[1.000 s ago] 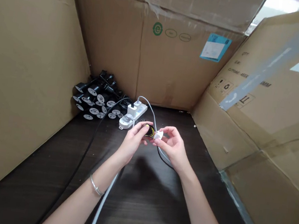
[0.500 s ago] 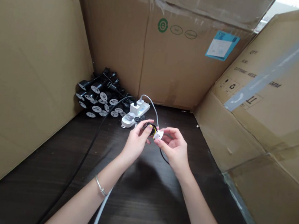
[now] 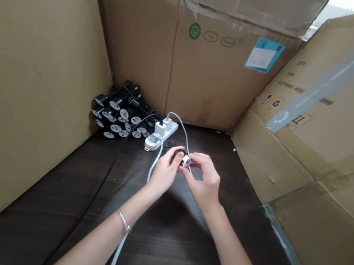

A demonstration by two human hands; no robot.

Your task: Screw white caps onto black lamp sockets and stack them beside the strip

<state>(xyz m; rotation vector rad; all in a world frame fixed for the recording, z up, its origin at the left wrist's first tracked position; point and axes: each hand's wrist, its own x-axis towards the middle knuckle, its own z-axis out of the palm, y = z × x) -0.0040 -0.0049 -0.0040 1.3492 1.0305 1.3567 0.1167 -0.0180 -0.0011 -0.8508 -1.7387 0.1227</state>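
Note:
Between the thumb and fingers of my left hand (image 3: 166, 170) is a small black round housing (image 3: 179, 152), mostly hidden by the fingers. My right hand (image 3: 205, 177) pinches a small white disc-like part (image 3: 186, 161) at its right edge. Both pieces meet, with the white part at the mouth of the black housing; whether it is seated I cannot tell. My hands are raised over the dark tabletop, just in front of a small coil of black cord (image 3: 170, 143).
Behind my hands stands a white power strip (image 3: 150, 142) with plugs in it. A black cable (image 3: 107, 175) and a grey-white cable (image 3: 154, 164) cross the dark table (image 3: 162, 251). Several black units with white round faces (image 3: 124, 113) lie piled left. Cardboard walls (image 3: 203, 75) enclose the table.
The white part has turned and come closer against the black housing, and the yellow wire seen before is now hidden. My left hand has shifted slightly right.

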